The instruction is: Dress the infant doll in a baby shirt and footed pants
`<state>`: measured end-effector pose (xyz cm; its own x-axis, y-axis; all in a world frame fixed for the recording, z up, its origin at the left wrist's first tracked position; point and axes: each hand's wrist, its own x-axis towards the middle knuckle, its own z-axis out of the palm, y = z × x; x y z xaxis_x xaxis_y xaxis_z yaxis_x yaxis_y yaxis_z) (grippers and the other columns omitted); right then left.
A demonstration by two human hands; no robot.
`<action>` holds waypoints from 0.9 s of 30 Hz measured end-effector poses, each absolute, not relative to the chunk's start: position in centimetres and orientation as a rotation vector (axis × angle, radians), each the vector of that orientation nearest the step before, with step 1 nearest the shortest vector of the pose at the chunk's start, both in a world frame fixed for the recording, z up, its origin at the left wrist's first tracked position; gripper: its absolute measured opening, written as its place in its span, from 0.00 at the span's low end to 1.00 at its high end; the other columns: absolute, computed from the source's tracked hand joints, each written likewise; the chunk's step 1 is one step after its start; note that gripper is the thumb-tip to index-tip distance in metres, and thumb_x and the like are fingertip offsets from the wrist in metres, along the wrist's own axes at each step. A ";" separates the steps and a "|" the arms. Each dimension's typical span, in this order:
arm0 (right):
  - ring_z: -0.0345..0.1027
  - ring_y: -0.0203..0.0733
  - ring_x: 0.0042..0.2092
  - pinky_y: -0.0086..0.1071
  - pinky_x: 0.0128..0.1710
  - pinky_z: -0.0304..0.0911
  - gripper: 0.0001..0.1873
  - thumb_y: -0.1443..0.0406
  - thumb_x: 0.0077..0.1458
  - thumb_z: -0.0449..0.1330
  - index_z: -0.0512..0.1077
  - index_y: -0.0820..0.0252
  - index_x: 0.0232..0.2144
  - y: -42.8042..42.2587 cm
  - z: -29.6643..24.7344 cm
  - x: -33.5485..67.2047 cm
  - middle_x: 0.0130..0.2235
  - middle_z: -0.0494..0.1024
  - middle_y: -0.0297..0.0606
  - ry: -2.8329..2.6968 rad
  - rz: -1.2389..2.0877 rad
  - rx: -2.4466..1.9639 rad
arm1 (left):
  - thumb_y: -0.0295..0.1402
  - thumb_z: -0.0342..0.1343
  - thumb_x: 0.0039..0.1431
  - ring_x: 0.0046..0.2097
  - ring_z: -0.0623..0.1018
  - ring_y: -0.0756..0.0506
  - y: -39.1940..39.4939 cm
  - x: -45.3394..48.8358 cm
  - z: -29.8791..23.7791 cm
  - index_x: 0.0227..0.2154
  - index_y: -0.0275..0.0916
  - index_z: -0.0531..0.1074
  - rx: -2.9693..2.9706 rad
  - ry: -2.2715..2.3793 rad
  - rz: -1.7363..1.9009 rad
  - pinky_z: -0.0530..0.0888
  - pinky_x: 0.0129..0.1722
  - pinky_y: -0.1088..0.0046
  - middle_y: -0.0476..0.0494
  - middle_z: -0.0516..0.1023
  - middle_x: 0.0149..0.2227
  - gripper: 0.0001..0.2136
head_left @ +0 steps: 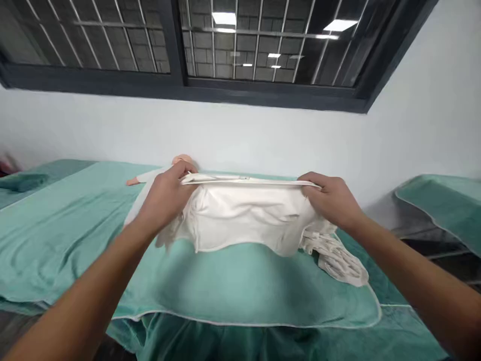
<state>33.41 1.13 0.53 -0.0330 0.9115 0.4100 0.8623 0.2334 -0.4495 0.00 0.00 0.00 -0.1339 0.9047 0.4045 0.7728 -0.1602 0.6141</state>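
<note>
A white garment is stretched between my two hands above a teal-covered table. My left hand is closed on the garment's upper left edge. My right hand is closed on its upper right edge. The cloth hangs down from the taut top edge, and a bunched part trails onto the teal sheet at the right. Behind the garment lies a doll, with its head and one arm showing past my left hand; the rest of it is hidden.
A white wall and a dark-framed barred window stand behind the table. A folded teal cloth lies at the far left. Another teal-covered table stands at the right, with a gap of floor between.
</note>
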 end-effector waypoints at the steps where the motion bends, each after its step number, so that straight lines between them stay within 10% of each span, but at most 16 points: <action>1: 0.68 0.38 0.30 0.28 0.28 0.57 0.16 0.66 0.52 0.51 0.78 0.53 0.36 1.6 0.6 33.6 0.31 0.80 0.32 -1.910 0.125 -1.612 | 0.39 0.54 0.58 0.40 0.77 0.44 0.6 -0.2 -0.1 0.38 0.44 0.72 1.980 1.919 1.070 0.69 0.41 0.71 0.49 0.80 0.39 0.08; 7: 0.71 0.43 0.37 0.31 0.35 0.60 0.16 0.65 0.55 0.51 0.79 0.54 0.37 7.7 -1.2 32.8 0.37 0.81 0.37 -2.153 0.073 -1.709 | 0.42 0.49 0.63 0.42 0.78 0.36 6.1 0.3 -3.1 0.47 0.42 0.70 2.154 2.206 0.535 0.71 0.40 0.63 0.39 0.79 0.40 0.14; 14: 0.64 0.51 0.58 0.40 0.55 0.59 0.26 0.72 0.55 0.50 0.69 0.63 0.56 12.4 -12.4 25.5 0.59 0.70 0.51 -2.158 0.025 -1.821 | 0.22 0.42 0.64 0.58 0.71 0.36 9.8 6.0 -15.4 0.53 0.33 0.68 2.519 2.014 0.517 0.69 0.55 0.59 0.30 0.70 0.57 0.18; 27: 0.46 0.57 0.70 0.45 0.67 0.46 0.34 0.62 0.65 0.45 0.51 0.81 0.67 14.5 -20.6 23.0 0.70 0.52 0.60 -1.984 0.140 -1.974 | 0.34 0.43 0.67 0.59 0.72 0.32 15.3 6.5 -20.5 0.56 0.30 0.64 2.031 2.171 0.603 0.70 0.55 0.54 0.27 0.71 0.58 0.19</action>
<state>23.04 14.51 -20.57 0.0212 0.9857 0.1673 0.9524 0.0310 -0.3031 6.51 15.30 -20.49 -0.1001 0.9771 0.1880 0.9341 0.0272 0.3559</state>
